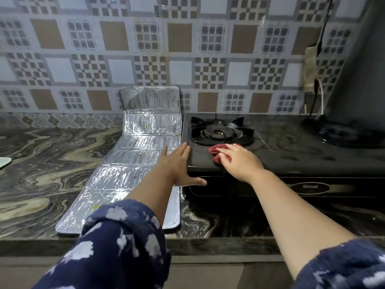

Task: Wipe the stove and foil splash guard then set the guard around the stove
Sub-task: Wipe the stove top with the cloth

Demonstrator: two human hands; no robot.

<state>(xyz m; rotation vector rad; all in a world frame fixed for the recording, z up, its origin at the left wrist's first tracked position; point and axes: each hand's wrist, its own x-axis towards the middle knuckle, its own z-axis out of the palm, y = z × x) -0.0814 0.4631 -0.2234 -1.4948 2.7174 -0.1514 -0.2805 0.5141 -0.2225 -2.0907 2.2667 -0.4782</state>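
Right hand (237,159) pressed a red cloth (216,152) onto the stove (291,155) mid-frame, left hand (181,165) splayed flat beside the foil guard (133,163).

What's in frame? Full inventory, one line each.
Stove: 1, black, two burners, on the countertop right of centre.
Foil splash guard: 1, silver, unfolded along the counter left of the stove, far panel leaning on the wall.
Cloth: 1, red, on the stove top under the right hand.
Countertop: 1, dark marbled.
Wall tiles: patterned grey, brown, white.
Left hand: flat on the stove's left edge.
Right hand: pressing the cloth.
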